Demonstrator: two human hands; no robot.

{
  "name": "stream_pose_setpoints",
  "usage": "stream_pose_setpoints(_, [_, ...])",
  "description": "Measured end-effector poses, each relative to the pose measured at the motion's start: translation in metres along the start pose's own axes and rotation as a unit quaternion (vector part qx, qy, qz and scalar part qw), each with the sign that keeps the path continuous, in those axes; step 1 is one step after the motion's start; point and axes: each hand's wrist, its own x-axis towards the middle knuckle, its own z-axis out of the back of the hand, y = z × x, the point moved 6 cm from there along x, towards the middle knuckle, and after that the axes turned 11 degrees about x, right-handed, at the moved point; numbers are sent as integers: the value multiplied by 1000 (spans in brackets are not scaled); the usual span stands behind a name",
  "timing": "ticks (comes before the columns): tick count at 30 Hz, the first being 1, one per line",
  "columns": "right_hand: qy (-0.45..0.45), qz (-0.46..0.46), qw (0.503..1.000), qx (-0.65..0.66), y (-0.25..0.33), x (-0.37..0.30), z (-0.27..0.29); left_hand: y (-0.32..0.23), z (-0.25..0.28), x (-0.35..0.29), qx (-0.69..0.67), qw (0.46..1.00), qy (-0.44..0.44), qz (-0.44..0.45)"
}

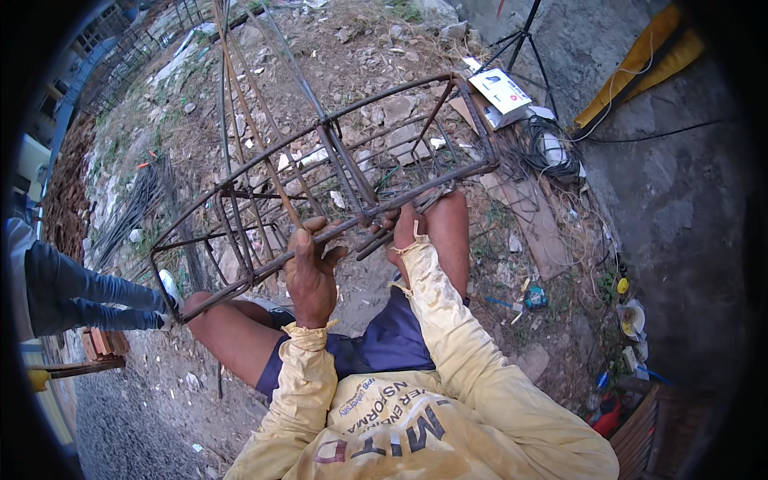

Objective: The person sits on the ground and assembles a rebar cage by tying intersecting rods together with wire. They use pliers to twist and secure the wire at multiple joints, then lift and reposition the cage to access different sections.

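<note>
A rusty rebar cage (358, 218), made of long bars with rectangular stirrups, lies slanting across my knees. My left hand (310, 276) is closed at its near long bar, with the thumb to the right and the fingertips curled over the top. A thin brown rod (254, 128) runs from beside those fingers to the far edge. Further right, my right hand (406, 228) is closed below the same near bar, next to a pair of stirrups. A dark bar end shows beside its fingers; what exactly it holds is hidden.
Another person's jeans-clad legs (88, 284) stand at the left. Bricks (104, 344) lie near them. At the far right are a coil of black cable (550, 152), a white box (501, 92) and a tripod (524, 36). Bundled wire (136, 204) lies on rubble ground.
</note>
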Motion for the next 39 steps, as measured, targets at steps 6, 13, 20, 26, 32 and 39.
stream_pose_setpoints(6, [-5,80,997,-21,-1,3,4,-7,-6,-1,38,999,3,-13])
stream_pose_setpoints(13, [43,155,984,76,-4,-44,18,-1,-2,-1,33,999,19,7])
stream_pose_setpoints(20, [323,322,885,-90,21,-126,-7,-6,-1,-5,67,997,19,18])
stream_pose_setpoints(26, [253,349,851,-300,3,-123,-34,-11,-5,-4,80,996,37,10])
stream_pose_setpoints(32, [284,292,839,-361,-3,-132,-69,-4,5,-3,94,993,65,-11])
stream_pose_setpoints(39, [323,299,813,-381,-9,-117,-69,-7,3,-4,113,991,77,0])
